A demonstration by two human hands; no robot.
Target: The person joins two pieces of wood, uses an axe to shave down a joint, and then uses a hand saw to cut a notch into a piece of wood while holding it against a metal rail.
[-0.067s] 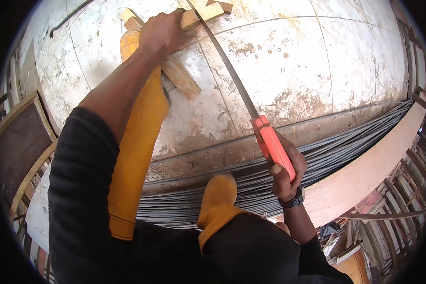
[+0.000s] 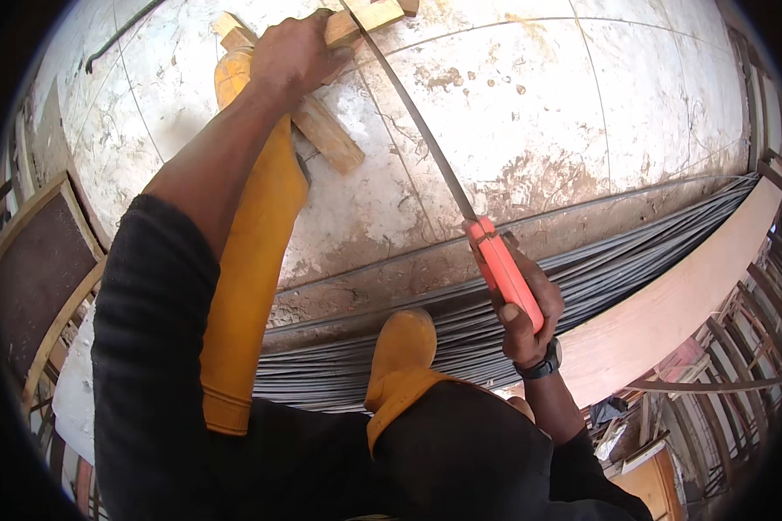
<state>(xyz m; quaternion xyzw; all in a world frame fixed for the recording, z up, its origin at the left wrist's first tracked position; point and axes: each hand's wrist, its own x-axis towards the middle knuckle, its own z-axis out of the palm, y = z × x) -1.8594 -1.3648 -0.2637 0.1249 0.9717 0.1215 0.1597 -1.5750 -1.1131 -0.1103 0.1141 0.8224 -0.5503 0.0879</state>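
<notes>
Two hands busy: the left hand [image 2: 297, 54] presses down flat on a pale wooden plank [image 2: 367, 19] at the top, over another wood strip [image 2: 326, 132] on the stained concrete floor [image 2: 530, 113]. The right hand [image 2: 523, 306] is wrapped tight around the orange handle of a long-bladed handsaw [image 2: 426, 143], its blade reaching the plank. Yellow rubber boots [image 2: 256, 234] stand near grey steel rods [image 2: 617, 252].

The left hand [image 2: 294, 54] presses down on a wooden piece [image 2: 326, 130] lying on the stained concrete floor [image 2: 539, 113]. The right hand [image 2: 523, 306] grips the orange handle of a handsaw [image 2: 460, 195], its blade angled up to the wood. 2 yellow rubber boots [image 2: 254, 234] stand beside a bundle of steel rods [image 2: 599, 269].
</notes>
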